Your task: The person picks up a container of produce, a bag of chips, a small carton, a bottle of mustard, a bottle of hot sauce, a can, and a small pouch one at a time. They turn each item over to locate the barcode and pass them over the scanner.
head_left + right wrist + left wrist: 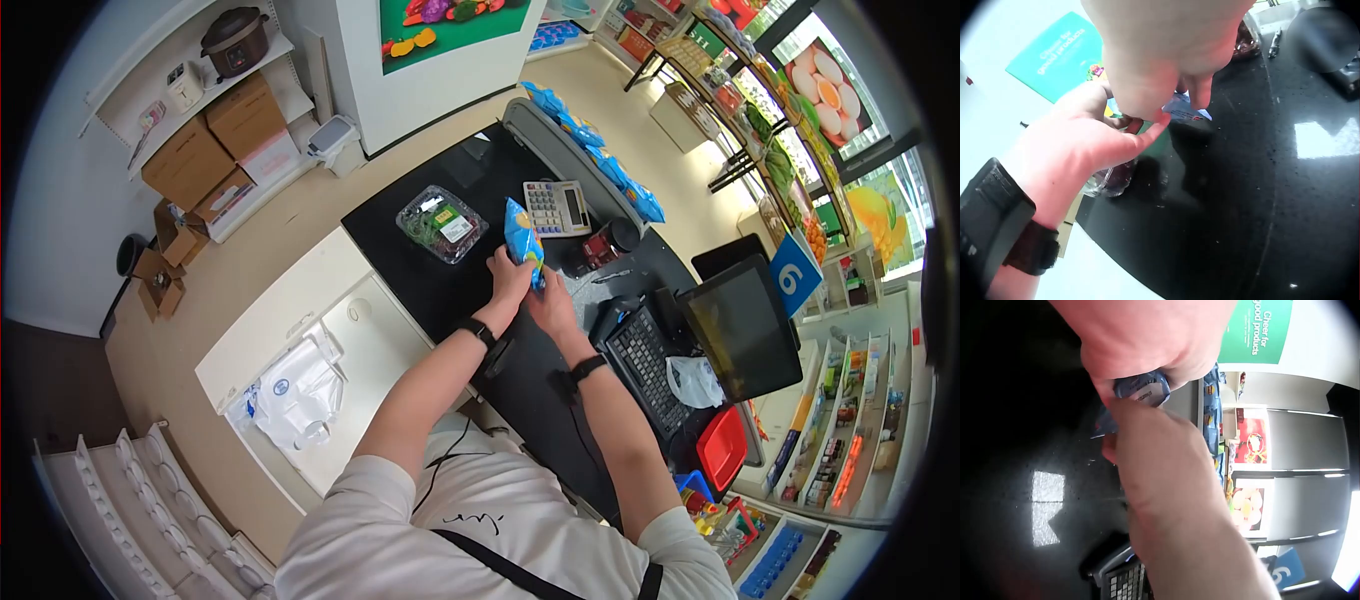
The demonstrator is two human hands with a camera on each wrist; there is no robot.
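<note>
Both hands meet at the lower end of a blue snack bag [522,238], which is held upright over the black counter in the head view. The left hand [512,279] grips its near left side. On the right, the right hand [550,303] pinches the bottom corner. In the left wrist view the bag's end [1147,391] shows between the two hands, with the right hand [1160,444] crossing in front. The right wrist view shows a corner of the bag [1186,109] beneath the fingers; the rest is hidden behind the hands.
A clear box of produce [441,224] lies left of the bag, with a calculator [557,208] and dark-lidded jar [609,243] beyond and right. Keyboard [645,360], monitor [742,325] and red basket [721,447] stand at the right. Blue bags [597,153] line the far ledge.
</note>
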